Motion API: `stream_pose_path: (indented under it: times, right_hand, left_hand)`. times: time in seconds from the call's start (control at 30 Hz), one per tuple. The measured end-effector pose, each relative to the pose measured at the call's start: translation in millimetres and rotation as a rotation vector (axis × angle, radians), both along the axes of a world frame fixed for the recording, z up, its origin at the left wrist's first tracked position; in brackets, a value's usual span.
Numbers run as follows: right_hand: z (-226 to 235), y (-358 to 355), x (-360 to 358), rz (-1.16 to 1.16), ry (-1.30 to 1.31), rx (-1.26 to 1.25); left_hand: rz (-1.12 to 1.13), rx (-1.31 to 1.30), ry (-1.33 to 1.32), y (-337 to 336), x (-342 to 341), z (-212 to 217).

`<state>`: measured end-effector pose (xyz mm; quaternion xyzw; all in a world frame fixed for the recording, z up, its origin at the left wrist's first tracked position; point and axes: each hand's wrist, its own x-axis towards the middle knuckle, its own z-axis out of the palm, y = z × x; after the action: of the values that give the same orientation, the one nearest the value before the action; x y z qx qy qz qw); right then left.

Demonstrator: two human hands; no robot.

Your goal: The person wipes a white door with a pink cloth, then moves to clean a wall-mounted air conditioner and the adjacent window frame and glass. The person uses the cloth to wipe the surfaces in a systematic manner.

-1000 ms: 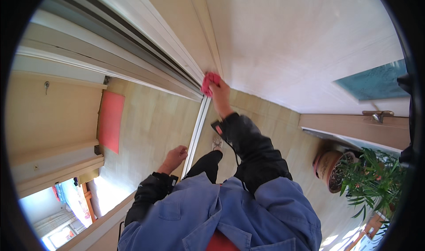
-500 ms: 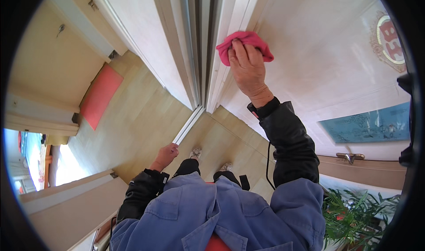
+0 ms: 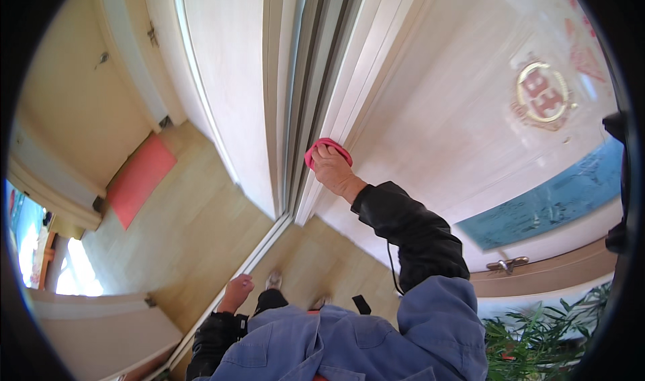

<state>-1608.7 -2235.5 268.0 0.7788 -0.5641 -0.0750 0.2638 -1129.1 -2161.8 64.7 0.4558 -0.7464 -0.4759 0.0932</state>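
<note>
- The right hand's grip is closed over the pink cloth, at the white frame's left edge.
- Flatter fingers should press more evenly along it.
- Left hand: curled; I can't tell whether it's empty.

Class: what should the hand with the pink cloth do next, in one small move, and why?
Probably slide the right hand slightly down the white frame: its fingers hold the pink cloth, which appears to rest against the frame, and the frame runs on below it toward the floor.
</note>
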Motion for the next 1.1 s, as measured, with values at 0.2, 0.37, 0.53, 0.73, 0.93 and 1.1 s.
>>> stream_pose_path:
  times: [0.2,0.37,0.53,0.73,0.93,1.1]
  right_hand:
    - [280.5,-1.9,-6.2,0.152,0.075,-0.643]
    - [488.5,-23.6,-13.4,0.251,0.266,-0.990]
    - [638.5,-23.0,-18.3,0.075,0.291,-1.300]
    - [573.2,-22.2,-15.8,0.090,0.109,-1.255]
    - [369.8,-2.8,-18.1,0.036,0.046,-0.996]
    - [138.7,23.5,0.7,-0.122,-0.040,-0.626]
  left_hand:
    - [-0.034,-0.055,0.069,-71.5,-50.9,5.0]
    - [-0.092,-0.117,0.172,-120.4,-88.6,31.0]
    - [-0.134,-0.029,0.212,-156.1,-91.5,47.8]
    - [-0.134,0.000,0.226,-182.5,-96.8,52.0]
    - [-0.176,0.027,0.221,-193.5,-102.3,45.7]
    - [-0.325,0.029,0.169,-203.2,-112.2,39.5]
